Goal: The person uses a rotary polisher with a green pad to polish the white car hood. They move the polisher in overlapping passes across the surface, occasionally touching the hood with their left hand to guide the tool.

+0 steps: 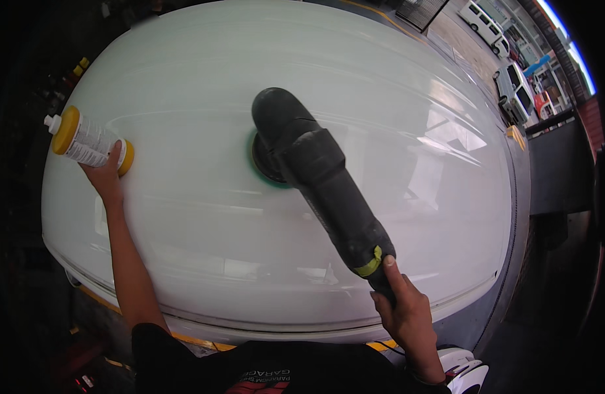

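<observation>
A broad, glossy white vehicle panel (197,217) fills the middle of the head view. Toward its left edge, my left hand (107,172) is closed round a white bottle (89,142) with yellow ends, tilted with its white nozzle pointing up and left. My right hand (409,315) grips the rear handle of a dark polisher (322,174), which reaches diagonally up and left over the panel. Under the polisher's head shows a round pad (271,167) with a green rim, at the panel's surface. Yellow-green tape (369,262) wraps the tool close to my fingers.
Dim shelves or clutter with yellow-topped items (81,67) lie beyond the panel's left edge. White vehicles (514,92) stand outside at the upper right. A rounded white object (466,371) is at the lower right, near my forearm. Yellow floor lines run past the panel.
</observation>
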`<move>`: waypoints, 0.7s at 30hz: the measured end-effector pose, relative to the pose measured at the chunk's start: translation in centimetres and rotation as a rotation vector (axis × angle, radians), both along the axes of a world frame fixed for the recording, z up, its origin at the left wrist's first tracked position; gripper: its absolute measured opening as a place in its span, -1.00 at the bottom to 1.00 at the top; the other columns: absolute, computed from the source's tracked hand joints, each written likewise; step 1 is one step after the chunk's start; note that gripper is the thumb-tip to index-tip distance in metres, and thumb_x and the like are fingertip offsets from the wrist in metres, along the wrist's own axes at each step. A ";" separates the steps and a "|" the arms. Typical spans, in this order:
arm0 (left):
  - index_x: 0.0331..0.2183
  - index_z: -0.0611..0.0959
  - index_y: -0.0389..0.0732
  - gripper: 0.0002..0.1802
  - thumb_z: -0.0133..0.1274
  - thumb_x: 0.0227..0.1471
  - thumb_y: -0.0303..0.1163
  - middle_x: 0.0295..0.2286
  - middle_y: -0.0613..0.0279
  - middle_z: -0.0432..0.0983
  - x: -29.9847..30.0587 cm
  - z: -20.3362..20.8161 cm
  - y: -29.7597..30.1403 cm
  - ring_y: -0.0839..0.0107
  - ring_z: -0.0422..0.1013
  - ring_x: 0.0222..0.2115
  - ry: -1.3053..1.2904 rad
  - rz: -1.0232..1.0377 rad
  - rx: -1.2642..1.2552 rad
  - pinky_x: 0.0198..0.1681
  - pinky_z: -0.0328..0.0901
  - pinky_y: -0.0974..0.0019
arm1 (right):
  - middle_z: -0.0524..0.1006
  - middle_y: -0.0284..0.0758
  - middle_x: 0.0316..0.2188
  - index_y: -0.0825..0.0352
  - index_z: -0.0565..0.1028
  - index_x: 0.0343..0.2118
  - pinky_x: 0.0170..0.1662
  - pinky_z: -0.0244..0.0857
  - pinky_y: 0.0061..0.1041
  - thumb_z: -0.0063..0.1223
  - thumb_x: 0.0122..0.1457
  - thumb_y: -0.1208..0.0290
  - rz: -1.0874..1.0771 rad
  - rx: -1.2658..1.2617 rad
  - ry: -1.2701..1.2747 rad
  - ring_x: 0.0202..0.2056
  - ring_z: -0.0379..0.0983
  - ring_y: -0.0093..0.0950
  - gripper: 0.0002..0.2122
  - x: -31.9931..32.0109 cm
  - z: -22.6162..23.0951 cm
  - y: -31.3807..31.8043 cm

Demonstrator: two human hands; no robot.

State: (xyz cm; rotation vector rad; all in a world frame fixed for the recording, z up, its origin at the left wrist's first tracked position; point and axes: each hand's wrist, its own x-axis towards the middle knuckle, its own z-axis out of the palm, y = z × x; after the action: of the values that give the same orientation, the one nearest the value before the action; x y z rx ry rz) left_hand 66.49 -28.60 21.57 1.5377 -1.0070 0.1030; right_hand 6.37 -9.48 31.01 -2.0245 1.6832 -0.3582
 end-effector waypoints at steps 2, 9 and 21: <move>0.43 0.04 -0.23 0.20 0.49 0.00 -0.36 0.30 -0.06 0.18 -0.2 0.2 1.1 0.08 0.17 0.35 -0.043 0.053 0.063 0.46 0.09 0.03 | 0.65 0.13 -0.15 0.24 0.13 0.50 -0.01 0.51 -0.23 0.20 0.18 0.66 -0.056 0.114 -0.055 -0.11 0.67 0.06 -0.19 -1.0 0.4 0.0; 0.39 0.17 -0.12 -0.06 0.30 0.20 -0.06 0.30 -0.03 0.23 -4.5 4.4 5.0 0.12 0.15 0.37 -0.521 0.084 -0.191 0.43 0.10 -0.08 | 0.59 -0.07 -0.36 0.13 0.14 0.49 -0.37 0.50 -0.19 0.37 0.17 0.48 0.128 0.013 -0.073 -0.39 0.64 -0.06 -0.15 0.1 -0.7 -1.4; 0.01 0.67 -0.21 -0.43 -0.17 0.13 -0.09 0.17 0.03 0.46 -13.5 8.2 -2.1 0.05 0.29 0.25 -0.408 -0.686 0.317 0.36 0.15 0.00 | 0.45 -0.06 -0.32 -0.01 -0.11 0.57 -0.39 0.38 -0.15 0.03 0.46 0.24 0.386 0.415 -0.728 -0.55 0.42 -0.14 -0.26 9.6 -0.6 -6.0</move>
State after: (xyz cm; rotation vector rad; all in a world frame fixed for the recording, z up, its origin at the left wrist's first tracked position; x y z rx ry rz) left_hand 52.97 -30.68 29.78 1.3908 -1.9010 -0.2467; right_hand 16.01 -15.44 30.39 -1.5809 0.8214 -0.4848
